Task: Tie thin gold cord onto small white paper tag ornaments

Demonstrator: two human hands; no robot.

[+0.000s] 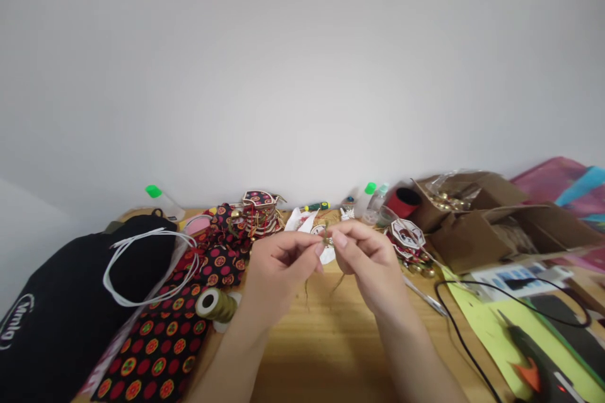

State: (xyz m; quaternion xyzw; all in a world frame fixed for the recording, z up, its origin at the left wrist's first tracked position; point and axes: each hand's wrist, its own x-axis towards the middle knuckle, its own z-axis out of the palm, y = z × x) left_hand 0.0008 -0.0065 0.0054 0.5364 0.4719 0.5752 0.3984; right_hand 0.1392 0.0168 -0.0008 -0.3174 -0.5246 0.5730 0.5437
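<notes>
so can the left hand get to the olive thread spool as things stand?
Probably yes. The spool lies on the table beside the left forearm, below the left hand, nothing over it. But both hands are pinching a thin thread; the right hand would have to hold it alone.

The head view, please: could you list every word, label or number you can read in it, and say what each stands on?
"Minlo", or close to it, in white, partly cut off: on the black bag.
Blue marks on the white card: too blurred to read.
The patterned octagonal pieces: no readable text.
Nothing else legible.
</notes>
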